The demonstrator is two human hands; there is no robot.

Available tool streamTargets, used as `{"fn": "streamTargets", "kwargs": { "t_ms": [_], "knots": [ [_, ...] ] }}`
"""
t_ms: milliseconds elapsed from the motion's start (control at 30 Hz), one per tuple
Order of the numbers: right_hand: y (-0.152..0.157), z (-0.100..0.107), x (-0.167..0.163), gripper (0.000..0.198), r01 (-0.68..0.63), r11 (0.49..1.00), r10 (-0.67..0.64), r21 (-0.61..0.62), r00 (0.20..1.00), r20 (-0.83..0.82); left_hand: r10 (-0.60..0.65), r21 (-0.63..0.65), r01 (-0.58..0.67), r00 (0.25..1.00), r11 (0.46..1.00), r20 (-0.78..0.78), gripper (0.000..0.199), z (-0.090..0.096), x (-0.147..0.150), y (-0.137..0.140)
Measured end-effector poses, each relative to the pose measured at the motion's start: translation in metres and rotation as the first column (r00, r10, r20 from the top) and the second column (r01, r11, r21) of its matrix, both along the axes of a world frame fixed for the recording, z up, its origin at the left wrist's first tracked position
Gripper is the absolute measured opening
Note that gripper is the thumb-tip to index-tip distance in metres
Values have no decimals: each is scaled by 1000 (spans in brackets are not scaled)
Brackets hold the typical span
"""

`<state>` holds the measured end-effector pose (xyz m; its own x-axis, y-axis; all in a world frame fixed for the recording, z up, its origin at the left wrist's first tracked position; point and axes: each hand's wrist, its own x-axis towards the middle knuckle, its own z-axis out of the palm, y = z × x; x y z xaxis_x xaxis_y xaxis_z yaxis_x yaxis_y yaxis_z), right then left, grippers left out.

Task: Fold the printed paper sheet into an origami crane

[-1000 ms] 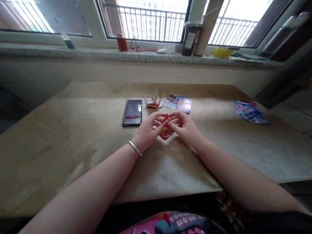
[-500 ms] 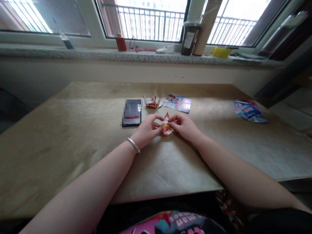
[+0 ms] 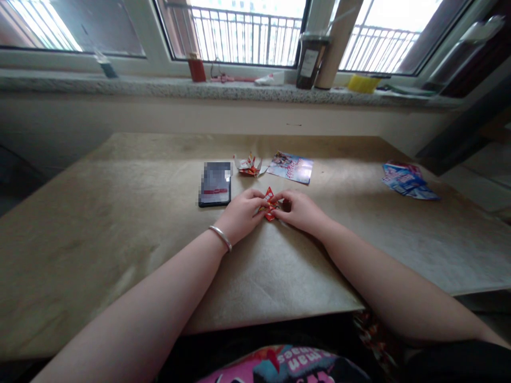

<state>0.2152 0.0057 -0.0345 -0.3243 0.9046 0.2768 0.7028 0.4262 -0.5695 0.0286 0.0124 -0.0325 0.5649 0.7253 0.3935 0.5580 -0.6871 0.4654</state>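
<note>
A small folded piece of red printed paper [image 3: 270, 194] is between my hands over the middle of the table. My left hand [image 3: 244, 213] pinches its left side, a silver bangle on the wrist. From the right, my right hand [image 3: 300, 209] grips the other side with thumb and fingers. The fingers cover much of the paper's middle. Just beyond it stands a folded paper piece [image 3: 250, 167] with upright red and white points. A dark phone [image 3: 215, 185], its screen partly blurred, lies to the left of that.
A printed sheet [image 3: 293, 167] lies behind my right hand. Several blue and pink printed papers [image 3: 410, 181] are fanned out at the table's right. Along the stone windowsill [image 3: 147, 88] stand a red box [image 3: 197, 69], a dark container [image 3: 311, 63] and a yellow object [image 3: 362, 83].
The paper in my hands has turned or been folded: it showed a white and yellow pattern and now shows mostly red. My fingers have closed further over its middle.
</note>
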Motion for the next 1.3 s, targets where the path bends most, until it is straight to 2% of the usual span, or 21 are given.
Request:
{"fn": "streamTargets", "kwargs": {
  "t_ms": [233,367,567,833,1033,1300],
  "knots": [
    [0,-2,3,19,-63,989,45,131,990,135,-106,68,121,975,990,-196,18,11,-3,-5],
    [-4,3,3,9,-143,974,107,175,973,203,-74,89,107,945,990,-318,22,16,-4,-12],
    [-11,13,2,10,-268,949,203,168,924,324,-75,62,116,885,991,-460,28,23,-6,-18],
    [-16,16,1,19,-342,922,238,181,870,432,-135,28,167,873,985,-469,29,23,-7,-18],
    [-18,20,-2,19,-374,914,244,159,818,521,-86,52,129,863,990,-498,27,24,-3,-22],
    [-19,20,4,22,-339,932,244,131,850,467,-82,27,113,848,993,-524,27,27,-5,-20]
  ]
}}
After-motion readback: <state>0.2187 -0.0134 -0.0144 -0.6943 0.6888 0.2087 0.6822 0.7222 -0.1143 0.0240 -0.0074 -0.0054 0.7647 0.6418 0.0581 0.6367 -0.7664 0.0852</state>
